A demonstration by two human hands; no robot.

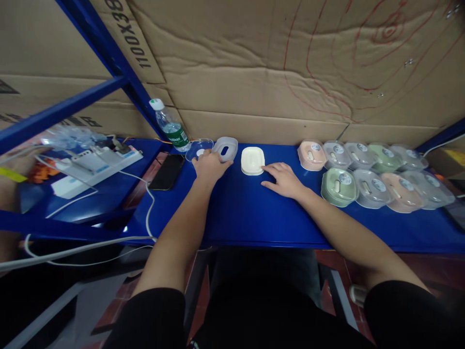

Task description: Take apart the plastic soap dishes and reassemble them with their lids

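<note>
A cream-coloured rounded-square dish sits on the blue tabletop between my hands. My right hand lies beside it, fingers stretched out and thumb apart, with the fingertips at the dish's right edge. Over on the left, my left hand reaches down with spread, bent fingers at the near edge of a grey rounded-square lid with a dark oval slot. Partly beneath those fingers is a clear plastic cover with a white round label. The left fingertips are partly hidden, and no lifted object shows.
Two rows of lidded boxes in pink, grey and green stand on the right. At left are a water bottle, a black phone, a white power strip and loose cables. Cardboard closes the back; blue frame bars stand left.
</note>
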